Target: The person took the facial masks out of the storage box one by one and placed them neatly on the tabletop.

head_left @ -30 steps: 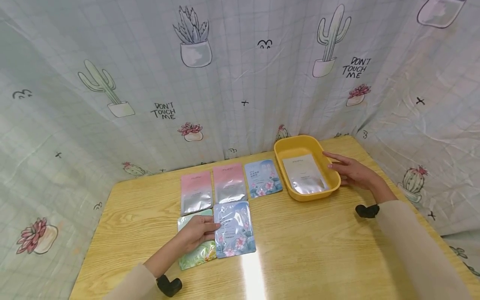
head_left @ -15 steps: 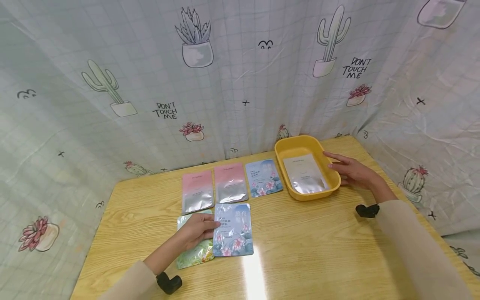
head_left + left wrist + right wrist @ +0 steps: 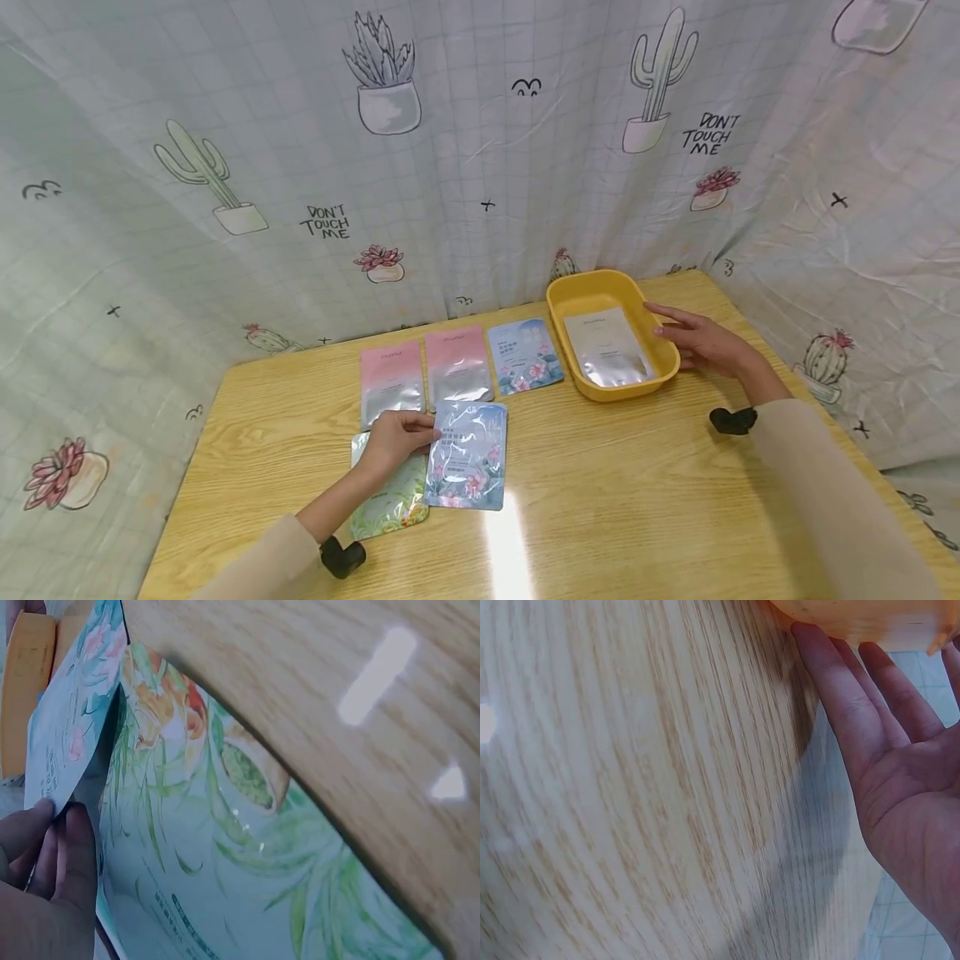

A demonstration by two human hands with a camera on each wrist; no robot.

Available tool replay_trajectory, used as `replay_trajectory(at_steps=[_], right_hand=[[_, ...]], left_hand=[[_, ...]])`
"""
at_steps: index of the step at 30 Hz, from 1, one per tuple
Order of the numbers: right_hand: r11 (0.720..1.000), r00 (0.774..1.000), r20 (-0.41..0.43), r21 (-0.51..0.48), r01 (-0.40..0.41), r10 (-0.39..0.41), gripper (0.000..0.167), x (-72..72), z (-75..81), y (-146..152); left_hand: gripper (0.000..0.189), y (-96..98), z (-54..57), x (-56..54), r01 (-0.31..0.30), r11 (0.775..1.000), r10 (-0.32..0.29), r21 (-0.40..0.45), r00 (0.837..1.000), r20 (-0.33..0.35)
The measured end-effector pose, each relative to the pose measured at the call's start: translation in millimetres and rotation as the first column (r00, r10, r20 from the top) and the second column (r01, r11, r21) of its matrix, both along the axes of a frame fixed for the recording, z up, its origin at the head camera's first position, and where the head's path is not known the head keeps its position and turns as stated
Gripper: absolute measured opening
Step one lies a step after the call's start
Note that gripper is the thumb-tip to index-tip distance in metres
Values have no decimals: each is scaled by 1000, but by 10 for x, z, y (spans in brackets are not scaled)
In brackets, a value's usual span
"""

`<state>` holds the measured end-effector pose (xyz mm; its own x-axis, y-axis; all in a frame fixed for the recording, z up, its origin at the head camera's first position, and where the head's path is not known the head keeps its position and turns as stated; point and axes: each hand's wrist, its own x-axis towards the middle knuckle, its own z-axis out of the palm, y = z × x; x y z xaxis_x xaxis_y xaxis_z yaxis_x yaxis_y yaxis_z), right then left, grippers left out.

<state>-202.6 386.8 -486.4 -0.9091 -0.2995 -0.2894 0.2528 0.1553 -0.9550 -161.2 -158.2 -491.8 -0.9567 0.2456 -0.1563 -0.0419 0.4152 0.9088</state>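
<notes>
My left hand (image 3: 396, 440) pinches the left edge of a blue sheet mask packet (image 3: 468, 458) with pink flowers, thumb on top and fingers beneath. In the left wrist view that edge is raised, and the blue packet (image 3: 75, 720) tilts above a green leaf-patterned packet (image 3: 225, 817). The green packet (image 3: 393, 504) lies flat on the table, partly covered by my left hand. At the right, my right hand (image 3: 705, 342) rests its fingertips against the side of a yellow basket (image 3: 663, 375), fingers fairly straight. Inside the basket lies a white and silver packet (image 3: 609, 346).
Two pink and silver packets (image 3: 392, 375) lie side by side in the back row. Another blue flowered packet (image 3: 525, 357) is between them and the basket. A patterned curtain (image 3: 450, 167) hangs behind the wooden table (image 3: 637, 500).
My left hand has moved slightly up and away, lifting the left edge of the blue packet, which has shifted a little to the right and back. My right hand stays at the basket.
</notes>
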Motion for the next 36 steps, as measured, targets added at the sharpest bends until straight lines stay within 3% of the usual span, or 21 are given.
replay_trajectory(at_steps=[5,13,18,23,36], right_hand=[[1000,1000,-2,20,10,-10,65,-1,-12,6],[1000,1000,4,26,2,-2,66,-23,-20,8],[1000,1000,1,30,7,-7,66,-22,-21,9],[1000,1000,-2,29,10,-10,66,-18,-13,5],[1000,1000,3,-8,0,0,66,-20,-11,12]], left_hand=[[11,-7,13,-1,-22,998,18,-55,997,-75],[9,-27,-32,60,-105,994,103,15,992,67],[11,-1,20,113,-121,992,118,31,989,85],[10,-29,-41,99,-132,991,129,26,987,94],[11,-94,13,120,-48,999,48,-5,997,66]])
